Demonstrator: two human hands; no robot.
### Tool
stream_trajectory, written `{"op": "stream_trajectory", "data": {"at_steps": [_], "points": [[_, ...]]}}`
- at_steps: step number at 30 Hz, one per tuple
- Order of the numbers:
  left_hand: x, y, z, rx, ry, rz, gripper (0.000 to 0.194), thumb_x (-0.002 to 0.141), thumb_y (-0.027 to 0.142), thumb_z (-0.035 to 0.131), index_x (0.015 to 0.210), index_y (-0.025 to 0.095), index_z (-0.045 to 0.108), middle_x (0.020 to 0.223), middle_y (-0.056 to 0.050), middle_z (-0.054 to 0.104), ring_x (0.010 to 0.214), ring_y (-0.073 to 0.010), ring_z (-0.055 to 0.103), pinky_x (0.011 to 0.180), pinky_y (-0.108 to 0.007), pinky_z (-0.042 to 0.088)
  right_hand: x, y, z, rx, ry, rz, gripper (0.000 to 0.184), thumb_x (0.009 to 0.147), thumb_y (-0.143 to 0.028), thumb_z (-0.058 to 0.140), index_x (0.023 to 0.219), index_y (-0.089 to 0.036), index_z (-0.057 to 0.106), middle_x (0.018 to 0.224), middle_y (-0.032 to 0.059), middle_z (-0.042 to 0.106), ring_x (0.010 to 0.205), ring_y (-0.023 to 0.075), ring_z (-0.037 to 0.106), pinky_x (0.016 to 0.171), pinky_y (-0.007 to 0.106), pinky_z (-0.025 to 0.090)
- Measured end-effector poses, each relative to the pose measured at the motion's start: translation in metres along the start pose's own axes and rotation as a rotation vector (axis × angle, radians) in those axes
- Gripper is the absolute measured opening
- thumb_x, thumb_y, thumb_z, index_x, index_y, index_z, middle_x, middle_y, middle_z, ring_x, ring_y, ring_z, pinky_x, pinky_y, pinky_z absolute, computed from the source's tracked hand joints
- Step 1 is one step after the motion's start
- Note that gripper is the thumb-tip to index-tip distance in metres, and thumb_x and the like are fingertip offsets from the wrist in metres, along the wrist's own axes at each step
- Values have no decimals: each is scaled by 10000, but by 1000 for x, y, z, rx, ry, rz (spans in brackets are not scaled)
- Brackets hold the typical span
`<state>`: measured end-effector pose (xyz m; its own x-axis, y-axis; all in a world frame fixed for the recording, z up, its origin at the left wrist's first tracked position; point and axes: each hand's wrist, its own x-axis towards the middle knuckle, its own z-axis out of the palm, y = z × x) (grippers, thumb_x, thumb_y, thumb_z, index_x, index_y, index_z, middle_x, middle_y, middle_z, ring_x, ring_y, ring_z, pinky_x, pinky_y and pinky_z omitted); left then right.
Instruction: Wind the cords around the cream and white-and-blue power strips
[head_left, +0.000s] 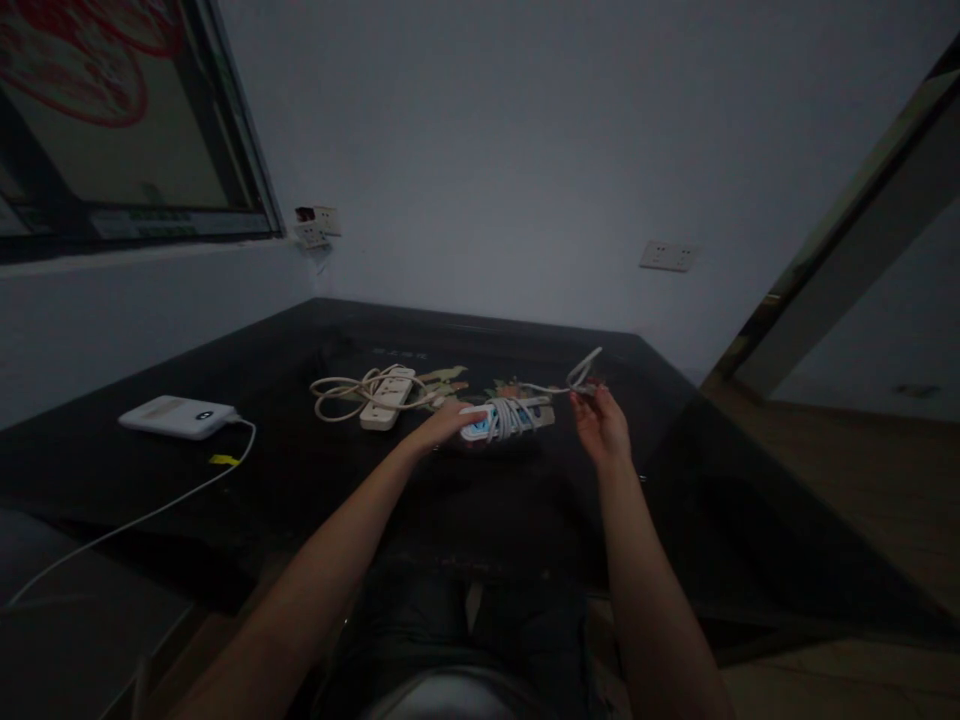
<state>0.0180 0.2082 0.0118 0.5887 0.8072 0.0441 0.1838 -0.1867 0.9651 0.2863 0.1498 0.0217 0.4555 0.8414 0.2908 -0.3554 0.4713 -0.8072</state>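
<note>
Now your left hand (448, 424) clamps wrapped power strip (474, 430) over bench (487, 510), right hand (602, 428) well apart, pinching cord (541, 388). Slack could let coils (508, 419) slip off strip; second power strip's (387, 402) loose loops (369, 381) might snag.

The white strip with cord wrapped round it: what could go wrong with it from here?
The wraps of cord might slacken or slide off the white strip, since the left hand holds it near one end while a length of cord runs across to the right hand. Also, the neighbouring power strip lies close by the left arm, so it could get bumped.
</note>
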Motion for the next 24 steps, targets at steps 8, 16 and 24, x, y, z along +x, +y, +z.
{"op": "stream_trajectory", "data": {"at_steps": [8,16,24], "points": [[-13,12,-1,-6,-240,22,353,734,475,642,731,123,617,628,-15,610,564,-137,541,531,-231,393,5,3,-10,-82,143,-96,409,604,-411,779,873,-229,530,821,-43,600,656,113,641,730,345,560],[-18,20,-5,-71,-283,39,368,722,480,627,810,123,636,640,-28,615,542,-138,546,508,-231,402,0,8,-5,-350,11,12,436,547,-368,776,914,-213,598,752,-12,628,580,150,611,587,315,537],[-11,17,-9,-135,-42,115,402,737,515,588,803,121,622,640,-47,618,518,-132,532,489,-238,412,-12,3,7,-480,-243,140,380,531,-386,778,826,-182,654,711,24,667,606,178,607,539,282,494]]}}
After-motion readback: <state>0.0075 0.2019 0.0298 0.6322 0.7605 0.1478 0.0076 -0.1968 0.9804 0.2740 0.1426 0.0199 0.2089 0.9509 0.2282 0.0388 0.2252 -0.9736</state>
